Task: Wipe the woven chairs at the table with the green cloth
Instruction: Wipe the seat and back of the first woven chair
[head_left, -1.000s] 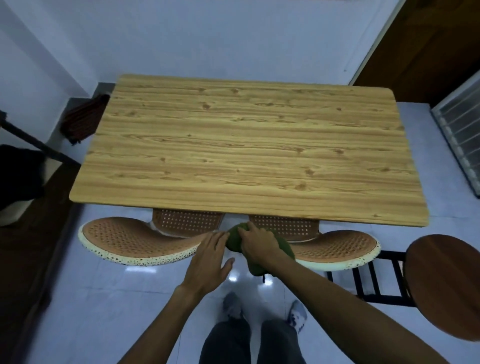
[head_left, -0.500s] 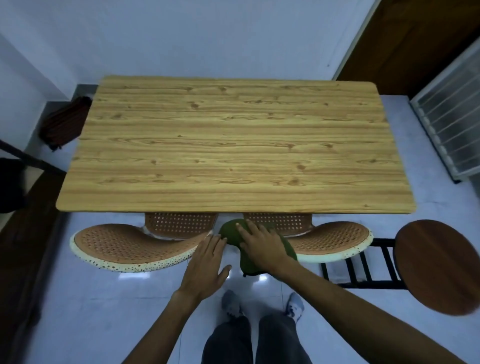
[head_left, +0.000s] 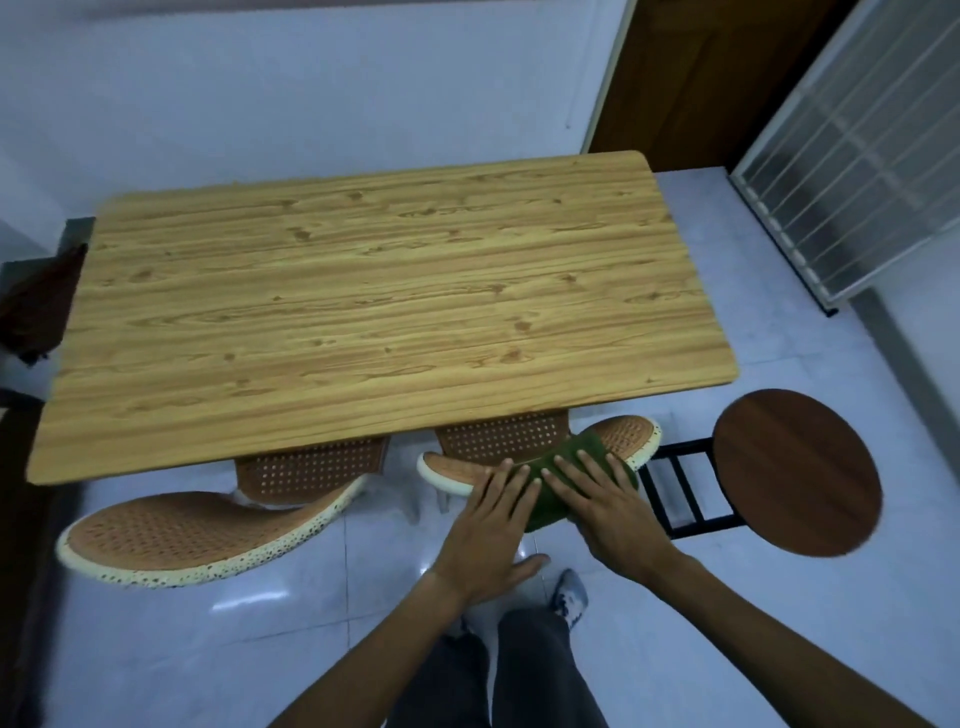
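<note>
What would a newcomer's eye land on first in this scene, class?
The large wooden table fills the middle of the view. Just below its near edge, both hands, left and right, press a green cloth onto the right woven chair. A round dark stool stands at right.

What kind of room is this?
Probably a small dining area at home: a wooden table with woven chairs tucked under it, a round stool beside it, and a shiny tiled floor.
</note>
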